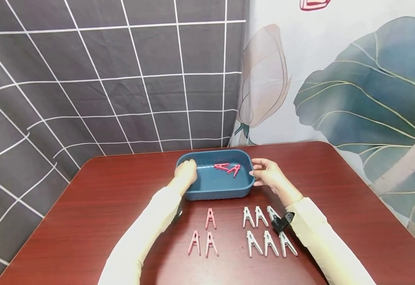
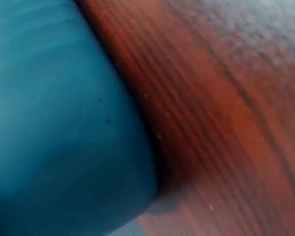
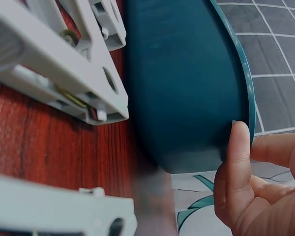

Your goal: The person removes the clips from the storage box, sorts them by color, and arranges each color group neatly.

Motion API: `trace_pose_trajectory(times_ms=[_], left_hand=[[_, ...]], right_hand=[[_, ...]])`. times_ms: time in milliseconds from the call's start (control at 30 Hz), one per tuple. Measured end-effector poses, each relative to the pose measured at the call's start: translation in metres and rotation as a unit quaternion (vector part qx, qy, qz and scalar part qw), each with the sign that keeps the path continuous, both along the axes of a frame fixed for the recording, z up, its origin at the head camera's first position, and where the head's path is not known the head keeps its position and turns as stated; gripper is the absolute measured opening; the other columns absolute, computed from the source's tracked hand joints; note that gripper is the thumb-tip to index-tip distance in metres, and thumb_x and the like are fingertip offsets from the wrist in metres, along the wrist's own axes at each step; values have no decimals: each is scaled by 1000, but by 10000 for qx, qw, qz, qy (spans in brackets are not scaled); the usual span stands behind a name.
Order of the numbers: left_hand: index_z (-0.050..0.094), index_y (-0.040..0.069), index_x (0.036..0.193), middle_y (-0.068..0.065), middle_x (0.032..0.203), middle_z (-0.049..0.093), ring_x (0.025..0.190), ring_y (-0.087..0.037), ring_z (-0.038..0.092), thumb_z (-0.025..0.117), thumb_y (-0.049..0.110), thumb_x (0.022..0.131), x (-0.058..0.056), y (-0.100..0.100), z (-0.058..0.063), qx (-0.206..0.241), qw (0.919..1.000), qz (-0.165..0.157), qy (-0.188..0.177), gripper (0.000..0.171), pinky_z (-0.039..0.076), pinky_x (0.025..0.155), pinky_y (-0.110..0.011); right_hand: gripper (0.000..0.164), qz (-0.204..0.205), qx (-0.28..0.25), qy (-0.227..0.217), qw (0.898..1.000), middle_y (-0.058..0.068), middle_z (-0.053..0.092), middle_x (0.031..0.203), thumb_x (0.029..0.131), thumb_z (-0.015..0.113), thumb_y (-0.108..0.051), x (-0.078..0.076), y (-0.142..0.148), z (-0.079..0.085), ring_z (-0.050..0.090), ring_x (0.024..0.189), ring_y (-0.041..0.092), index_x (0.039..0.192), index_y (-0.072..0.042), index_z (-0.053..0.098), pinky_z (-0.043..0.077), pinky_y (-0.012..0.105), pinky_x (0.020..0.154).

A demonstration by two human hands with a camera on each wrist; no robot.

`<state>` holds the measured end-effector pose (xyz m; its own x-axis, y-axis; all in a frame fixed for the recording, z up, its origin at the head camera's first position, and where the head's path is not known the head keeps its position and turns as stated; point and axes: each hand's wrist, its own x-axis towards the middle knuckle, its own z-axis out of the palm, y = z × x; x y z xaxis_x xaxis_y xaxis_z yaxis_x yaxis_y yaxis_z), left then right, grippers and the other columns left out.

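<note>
A blue rectangular plastic basin [image 1: 216, 194] stands toward the back of the table, with two red clothespins [image 1: 234, 170] lying inside on its right. At its left end my left hand [image 1: 186, 172] holds the rim with curled fingers; parts of the fingers are hidden. The left wrist view has only the basin's outer wall [image 2: 64, 123] and the tabletop. My right hand [image 1: 267, 173] pinches the right end of the rim. In the right wrist view, the thumb [image 3: 238, 147] presses the outer wall while a finger reaches behind the rim.
Three pink-red clothespins [image 1: 210, 218] lie in front of the basin. Several whitish clothespins [image 1: 268, 243] lie in two rows at the right, some near my right wrist and its black strap camera [image 1: 282, 222]. A grey grid cloth [image 1: 139, 95] hangs behind the red-brown table [image 1: 114, 190].
</note>
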<state>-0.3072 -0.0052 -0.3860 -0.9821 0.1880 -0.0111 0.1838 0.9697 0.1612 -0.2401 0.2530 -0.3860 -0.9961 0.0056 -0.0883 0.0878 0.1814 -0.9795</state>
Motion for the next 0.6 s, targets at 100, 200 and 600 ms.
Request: trace_pose_trajectory(times_ms=[100, 200, 600], left_hand=[[64, 0, 113, -17, 109, 67, 96, -32, 66, 58, 8, 89, -1, 0, -2, -20, 10000, -40, 38, 26, 55, 81, -46], [67, 1, 106, -17, 104, 69, 92, -32, 66, 59, 7, 88, -1, -2, -4, 89, 9998, -135, 108, 20, 55, 78, -46], [59, 2, 84, -14, 81, 59, 79, -28, 59, 67, 8, 82, 2, -7, -4, 739, 9953, -415, 463, 10, 51, 70, -38]], right_hand=[[58, 87, -174, 156, 9997, 12, 53, 97, 85, 62, 1, 1, 1, -1, 62, 66, 11, 137, 9, 39, 56, 26, 56], [57, 33, -123, 103, 9999, 15, 53, 100, 86, 62, 1, 2, -1, 0, 62, 66, 11, 137, 9, 38, 56, 26, 56], [57, -175, 146, -167, 9996, 14, 50, 102, 89, 56, 4, -2, -4, 0, 60, 64, 9, 141, 10, 33, 55, 23, 54]])
